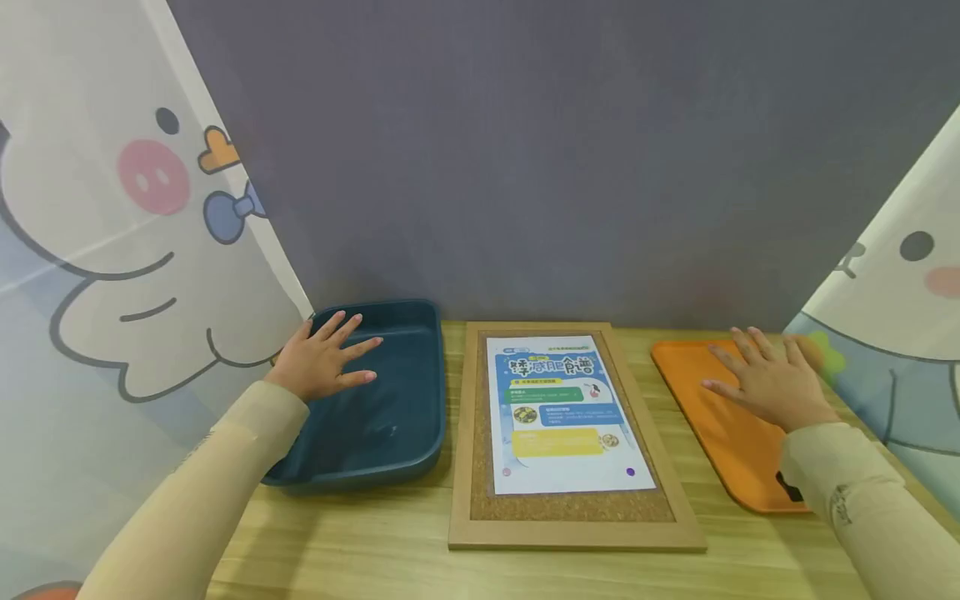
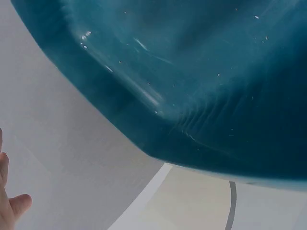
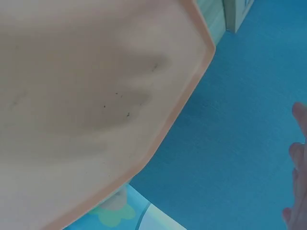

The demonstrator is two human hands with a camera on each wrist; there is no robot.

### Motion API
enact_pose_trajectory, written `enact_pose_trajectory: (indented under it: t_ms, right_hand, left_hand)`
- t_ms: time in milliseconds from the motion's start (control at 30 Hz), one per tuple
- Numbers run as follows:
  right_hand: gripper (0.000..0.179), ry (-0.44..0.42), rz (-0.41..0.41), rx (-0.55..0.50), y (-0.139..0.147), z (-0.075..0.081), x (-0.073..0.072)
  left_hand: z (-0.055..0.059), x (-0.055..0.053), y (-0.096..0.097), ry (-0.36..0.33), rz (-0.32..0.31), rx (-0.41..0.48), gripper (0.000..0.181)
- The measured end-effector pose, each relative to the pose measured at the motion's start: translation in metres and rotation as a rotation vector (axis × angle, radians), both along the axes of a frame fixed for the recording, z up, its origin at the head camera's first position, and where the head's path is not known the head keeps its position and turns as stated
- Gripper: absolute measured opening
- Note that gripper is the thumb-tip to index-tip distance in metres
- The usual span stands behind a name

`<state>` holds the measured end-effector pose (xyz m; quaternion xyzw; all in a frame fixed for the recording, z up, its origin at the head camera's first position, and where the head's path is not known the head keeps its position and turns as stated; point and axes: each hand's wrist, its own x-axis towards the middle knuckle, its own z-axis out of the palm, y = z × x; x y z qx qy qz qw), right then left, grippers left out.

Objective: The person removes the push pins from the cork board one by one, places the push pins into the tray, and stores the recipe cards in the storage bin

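My left hand is held above the left side of a dark blue plastic basin, its fingers straight and spread. Inside the basin only small specks and scratches show in the left wrist view. Over an orange tray on the right hovers my right hand, fingers also spread, holding nothing. In the right wrist view the tray looks pale and bears the hand's shadow. Between the two lies a wood-framed cork board with a printed, colourful sheet on it.
Everything stands on a light wood-grain table. A grey panel rises behind it. Cartoon-printed curtains flank both sides. Near the orange tray's front edge is a black patch, partly behind the right sleeve.
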<state>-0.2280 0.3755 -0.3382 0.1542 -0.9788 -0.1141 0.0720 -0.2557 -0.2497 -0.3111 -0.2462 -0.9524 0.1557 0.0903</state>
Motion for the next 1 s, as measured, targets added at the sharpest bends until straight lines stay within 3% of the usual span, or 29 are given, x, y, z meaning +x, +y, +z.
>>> enact_pose_trajectory:
  t_ms: [200, 433, 600, 733, 1000]
  right_hand:
    - [0.073, -0.113, -0.044, -0.146, -0.001, -0.002, 0.001]
    - [0.063, -0.126, 0.022, -0.274, -0.007, -0.002, 0.002]
    - [0.058, -0.136, 0.076, -0.382, -0.011, -0.003, 0.003]
    - [0.054, -0.186, 0.074, -0.433, -0.018, -0.002, 0.003]
    - [0.039, -0.226, 0.1, -0.514, -0.042, -0.003, 0.009]
  left_hand:
    - [0.002, 0.001, 0.005, -0.035, -0.006, 0.019, 0.072]
    - [0.016, 0.003, 0.026, -0.093, -0.026, 0.071, 0.07]
    - [0.023, -0.001, 0.044, -0.092, -0.056, 0.063, 0.069]
    - [0.024, -0.006, 0.058, -0.097, -0.079, 0.067, 0.07]
    - [0.024, -0.009, 0.09, -0.202, -0.048, 0.087, 0.069]
